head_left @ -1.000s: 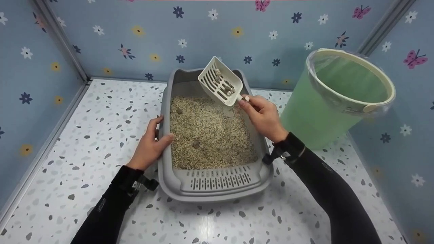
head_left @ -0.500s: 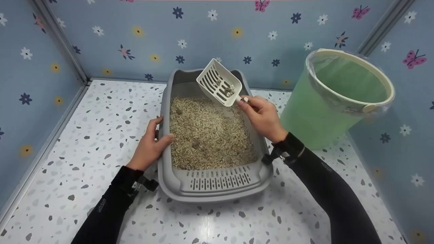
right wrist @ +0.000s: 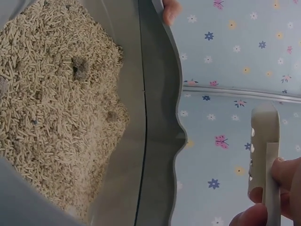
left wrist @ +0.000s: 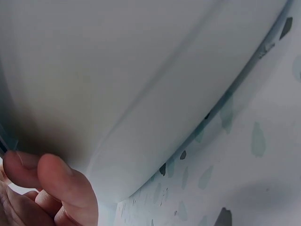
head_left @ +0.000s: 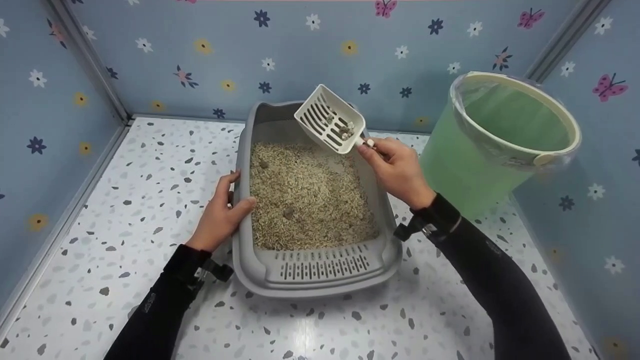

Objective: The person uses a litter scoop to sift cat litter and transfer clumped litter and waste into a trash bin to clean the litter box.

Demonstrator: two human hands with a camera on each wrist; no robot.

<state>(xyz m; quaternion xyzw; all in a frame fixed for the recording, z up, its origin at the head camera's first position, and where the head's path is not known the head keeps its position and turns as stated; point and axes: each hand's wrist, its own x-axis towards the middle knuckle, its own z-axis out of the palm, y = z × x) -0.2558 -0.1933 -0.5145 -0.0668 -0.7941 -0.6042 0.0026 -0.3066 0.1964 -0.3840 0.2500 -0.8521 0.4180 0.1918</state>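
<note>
A grey litter box [head_left: 320,291] holds pale pellet litter [head_left: 315,185] with a few dark clumps, one clump [head_left: 288,213] lying near the front. My left hand [head_left: 220,220] grips the box's left rim, thumb over the edge; in the left wrist view its curled fingers [left wrist: 66,176] lie against the outer wall [left wrist: 155,84]. My right hand [head_left: 400,172] holds a white slotted litter scoop [head_left: 342,107] by its handle, raised over the back of the box. Small clumps [head_left: 346,131] lie in the scoop near the handle end. The right wrist view shows the scoop [right wrist: 264,129] side-on.
A green bin [head_left: 462,172] with a cream rim and a clear liner [head_left: 467,102] stands to the right of the box, behind my right forearm. Blue flower-patterned panels [head_left: 175,30] enclose the back and both sides of the speckled white surface [head_left: 150,200].
The scoop shifted a little left, then right, in my right hand. Bits in it have slid down toward the handle end and look fewer. My left hand stays on the rim.
</note>
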